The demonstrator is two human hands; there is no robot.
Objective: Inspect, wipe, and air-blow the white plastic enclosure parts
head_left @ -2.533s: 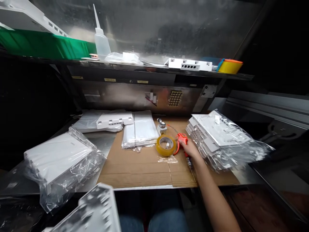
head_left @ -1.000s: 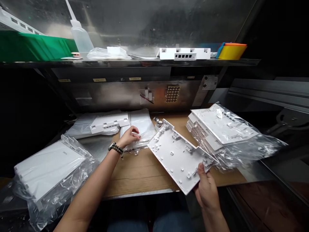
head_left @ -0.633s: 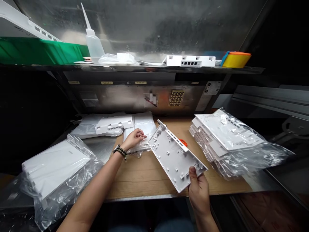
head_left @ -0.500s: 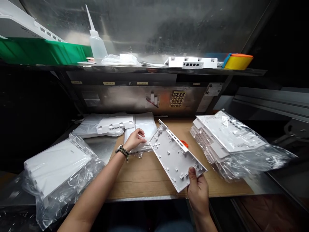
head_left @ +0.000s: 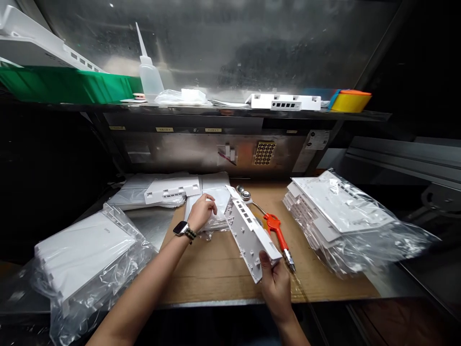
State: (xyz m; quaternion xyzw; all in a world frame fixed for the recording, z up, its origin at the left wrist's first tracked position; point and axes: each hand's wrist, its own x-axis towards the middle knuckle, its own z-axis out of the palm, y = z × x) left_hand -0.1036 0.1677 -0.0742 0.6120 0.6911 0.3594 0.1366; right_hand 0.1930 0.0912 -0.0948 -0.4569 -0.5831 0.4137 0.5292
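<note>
My right hand grips the lower corner of a white plastic housing panel, thumb on its inner face. The panel is tilted over the bench, with a row of rectangular port openings along its raised edge and small posts inside. My left hand hovers left of the panel's far end, its fingers loosely curled and apart, with nothing visible in them. Beneath it lie clear plastic bags. An orange air blow gun with a metal nozzle rests on the cardboard, just right of the panel.
A bagged stack of white panels stands at right, another bagged white stack at left. A white housing piece lies on bags behind. The shelf above holds a green bin, a squeeze bottle and a yellow tape roll.
My right hand has drawn the panel left and turned it more edge-on, with the port edge facing up. The orange blow gun now shows almost fully. My left hand has barely moved.
</note>
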